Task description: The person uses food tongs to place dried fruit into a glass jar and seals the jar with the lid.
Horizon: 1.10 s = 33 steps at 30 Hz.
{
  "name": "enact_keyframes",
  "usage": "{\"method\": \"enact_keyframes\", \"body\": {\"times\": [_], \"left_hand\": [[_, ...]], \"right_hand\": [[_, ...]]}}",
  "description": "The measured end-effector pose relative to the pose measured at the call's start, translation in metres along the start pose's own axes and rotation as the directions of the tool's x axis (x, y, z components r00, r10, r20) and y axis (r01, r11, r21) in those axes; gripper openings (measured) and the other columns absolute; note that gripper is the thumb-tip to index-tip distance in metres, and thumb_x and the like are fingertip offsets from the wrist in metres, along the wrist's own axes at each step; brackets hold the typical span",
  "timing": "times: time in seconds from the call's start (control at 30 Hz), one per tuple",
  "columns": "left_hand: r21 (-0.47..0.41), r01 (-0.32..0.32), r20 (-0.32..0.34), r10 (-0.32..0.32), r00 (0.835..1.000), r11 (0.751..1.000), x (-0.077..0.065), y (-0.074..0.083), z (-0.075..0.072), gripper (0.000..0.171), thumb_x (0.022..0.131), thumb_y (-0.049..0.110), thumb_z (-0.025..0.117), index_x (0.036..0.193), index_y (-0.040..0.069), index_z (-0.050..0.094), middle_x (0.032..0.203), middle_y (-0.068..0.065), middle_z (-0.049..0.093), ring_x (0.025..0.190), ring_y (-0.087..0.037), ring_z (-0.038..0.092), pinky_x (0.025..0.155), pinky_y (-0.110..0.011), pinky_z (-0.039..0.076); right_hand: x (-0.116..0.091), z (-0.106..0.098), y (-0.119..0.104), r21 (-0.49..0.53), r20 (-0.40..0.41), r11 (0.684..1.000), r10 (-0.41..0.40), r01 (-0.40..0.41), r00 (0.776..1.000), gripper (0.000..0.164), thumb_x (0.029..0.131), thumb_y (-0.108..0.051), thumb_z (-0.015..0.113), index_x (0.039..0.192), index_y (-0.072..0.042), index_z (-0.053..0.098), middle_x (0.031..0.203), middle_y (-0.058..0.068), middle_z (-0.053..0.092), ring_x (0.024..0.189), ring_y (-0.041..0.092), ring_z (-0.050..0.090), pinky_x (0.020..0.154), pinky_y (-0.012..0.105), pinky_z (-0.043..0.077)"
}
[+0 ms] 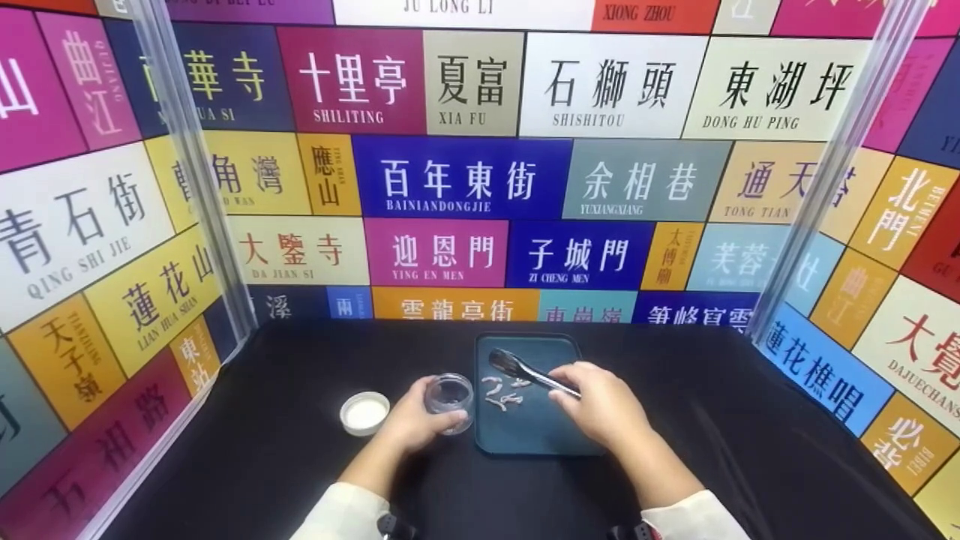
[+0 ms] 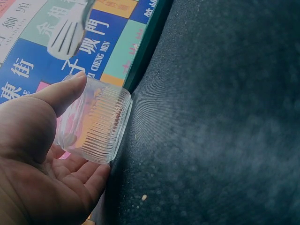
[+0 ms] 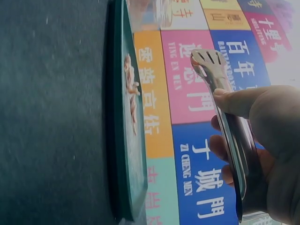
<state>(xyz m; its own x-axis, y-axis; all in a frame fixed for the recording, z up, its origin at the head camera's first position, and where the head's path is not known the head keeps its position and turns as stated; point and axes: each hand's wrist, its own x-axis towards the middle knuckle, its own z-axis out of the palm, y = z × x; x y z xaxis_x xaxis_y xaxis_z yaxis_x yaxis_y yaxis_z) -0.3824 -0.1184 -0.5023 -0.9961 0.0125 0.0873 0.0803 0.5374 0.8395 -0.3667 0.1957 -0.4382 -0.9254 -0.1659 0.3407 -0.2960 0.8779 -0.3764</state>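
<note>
My left hand (image 1: 411, 421) holds a clear jar (image 1: 450, 391) with ribbed sides, thumb on one side and fingers on the other. In the left wrist view the jar's base is at or very near the black cloth. Metal tongs (image 1: 525, 372) with slotted tips are gripped in my right hand (image 1: 606, 401), above the tray (image 1: 525, 435). Their tips (image 3: 206, 57) look close together in the right wrist view; whether something small sits between them I cannot tell. Several pale, curled pieces (image 1: 504, 402) of what looks like food lie on the dark green tray, below the tongs.
A round white lid (image 1: 364, 413) lies on the black tablecloth (image 1: 300, 375), left of the jar. Panels with Chinese lettering (image 1: 457, 176) cover the wall behind the table and both sides. Clear upright posts (image 1: 199, 172) stand at the rear corners.
</note>
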Motion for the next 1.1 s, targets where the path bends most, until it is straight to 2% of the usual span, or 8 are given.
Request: {"method": "enact_keyframes", "body": {"times": [0.43, 0.77, 1.1], "left_hand": [[-0.017, -0.011, 0.012, 0.011, 1.000, 1.000, 0.000, -0.003, 0.000, 0.095, 0.082, 0.041, 0.092, 0.157, 0.006, 0.046, 0.152, -0.023, 0.060, 0.139, -0.041, 0.059, 0.123, -0.060, 0.043], [-0.022, -0.024, 0.011, 0.024, 1.000, 0.999, 0.001, -0.001, -0.001, 0.094, 0.082, 0.040, 0.093, 0.157, 0.006, 0.046, 0.151, -0.023, 0.061, 0.138, -0.041, 0.060, 0.122, -0.060, 0.043], [-0.013, -0.040, 0.008, 0.040, 0.999, 0.999, 0.002, -0.003, 0.000, 0.093, 0.082, 0.039, 0.093, 0.156, 0.005, 0.047, 0.150, -0.024, 0.061, 0.138, -0.041, 0.060, 0.122, -0.060, 0.043]], "right_hand": [[-0.010, 0.013, -0.027, 0.006, -0.080, 0.990, -0.140, 0.141, 0.987, 0.029, 0.097, -0.027, 0.081, 0.126, -0.029, 0.079, 0.113, -0.005, 0.078, 0.103, 0.019, 0.074, 0.091, 0.044, 0.062], [-0.013, 0.026, -0.035, 0.035, -0.076, 0.979, -0.198, 0.201, 0.977, 0.034, 0.098, -0.025, 0.080, 0.131, -0.024, 0.077, 0.128, -0.004, 0.077, 0.121, 0.021, 0.074, 0.107, 0.048, 0.060], [-0.013, 0.035, -0.037, 0.017, -0.070, 0.973, -0.230, 0.232, 0.971, 0.035, 0.097, -0.027, 0.081, 0.131, -0.023, 0.077, 0.130, -0.001, 0.077, 0.122, 0.023, 0.074, 0.106, 0.049, 0.060]]}}
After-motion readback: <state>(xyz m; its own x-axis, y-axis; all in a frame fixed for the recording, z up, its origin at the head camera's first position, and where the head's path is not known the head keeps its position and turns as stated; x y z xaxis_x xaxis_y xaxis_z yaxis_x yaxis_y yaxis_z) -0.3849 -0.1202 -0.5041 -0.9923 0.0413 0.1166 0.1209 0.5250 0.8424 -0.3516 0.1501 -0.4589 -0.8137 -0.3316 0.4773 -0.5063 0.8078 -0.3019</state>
